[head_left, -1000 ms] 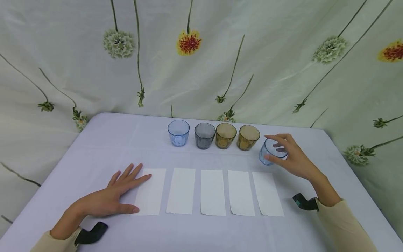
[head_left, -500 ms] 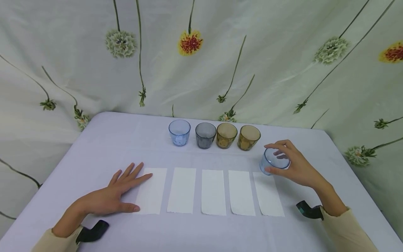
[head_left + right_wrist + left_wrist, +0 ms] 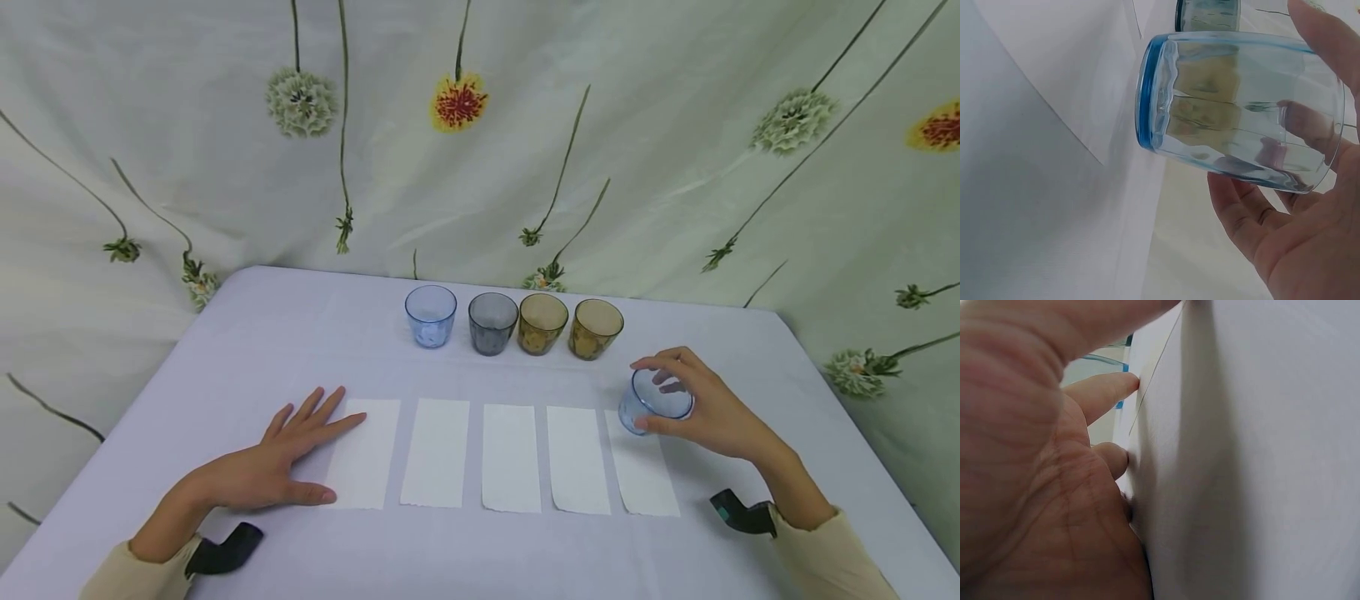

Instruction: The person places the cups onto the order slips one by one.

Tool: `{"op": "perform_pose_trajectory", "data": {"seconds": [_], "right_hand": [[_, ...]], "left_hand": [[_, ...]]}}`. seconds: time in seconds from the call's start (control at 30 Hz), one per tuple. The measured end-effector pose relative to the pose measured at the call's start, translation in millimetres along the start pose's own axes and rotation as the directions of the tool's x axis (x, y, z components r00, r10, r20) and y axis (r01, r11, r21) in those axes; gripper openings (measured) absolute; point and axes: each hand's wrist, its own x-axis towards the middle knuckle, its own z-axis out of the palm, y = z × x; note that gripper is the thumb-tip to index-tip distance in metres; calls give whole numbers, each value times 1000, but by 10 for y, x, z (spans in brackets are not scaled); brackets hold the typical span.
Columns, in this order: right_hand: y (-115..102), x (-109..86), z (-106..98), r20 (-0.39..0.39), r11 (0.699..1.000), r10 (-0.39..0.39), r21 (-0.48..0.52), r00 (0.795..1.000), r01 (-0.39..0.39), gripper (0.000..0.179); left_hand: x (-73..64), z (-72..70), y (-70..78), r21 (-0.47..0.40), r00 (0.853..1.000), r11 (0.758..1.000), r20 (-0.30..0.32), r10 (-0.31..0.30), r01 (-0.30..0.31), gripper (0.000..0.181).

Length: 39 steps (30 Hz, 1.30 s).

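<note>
My right hand [image 3: 705,408] grips a clear blue glass [image 3: 637,406] near its rim, thumb on the near side and fingers across the far side. In the head view the glass overlaps the far end of the rightmost white paper strip [image 3: 647,471]. The right wrist view shows the blue glass [image 3: 1229,109] with its thick base close over the cloth. With fingers spread, my left hand [image 3: 262,471] rests on the table, its index finger and thumb reaching the edge of the leftmost paper strip [image 3: 365,454]. The left wrist view shows the palm [image 3: 1054,487] and fingertips against the white surface.
Along the back stand another blue glass [image 3: 431,317], a grey glass [image 3: 492,323] and two amber glasses, one [image 3: 542,323] beside the grey one and the other [image 3: 596,329] at the right. More paper strips [image 3: 510,458] lie between the outer two. A flowered cloth [image 3: 465,192] hangs behind the table.
My right hand has brought the blue glass toward me, from beyond the rightmost paper strip to over its far end. The left hand has stayed in place; the view has shifted slightly.
</note>
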Motion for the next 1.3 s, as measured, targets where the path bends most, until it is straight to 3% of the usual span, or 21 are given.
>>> {"op": "perform_pose_trajectory", "data": {"seconds": [0.37,0.9,1.3], "right_hand": [[13,-59,21,15,1000,-16,-11,1000,16,69],[40,-102,51,107,997,-72,-10,992,73,72],[60,-127,31,132,995,-85,-35,988,90,71]], "left_hand": [[-4,10,-2,-4,1000,1000,-8,18,-18,84],[0,18,-21,-2,1000,1000,9,-22,22,87],[0,10,-17,-6,1000,1000,12,-13,13,87]]}}
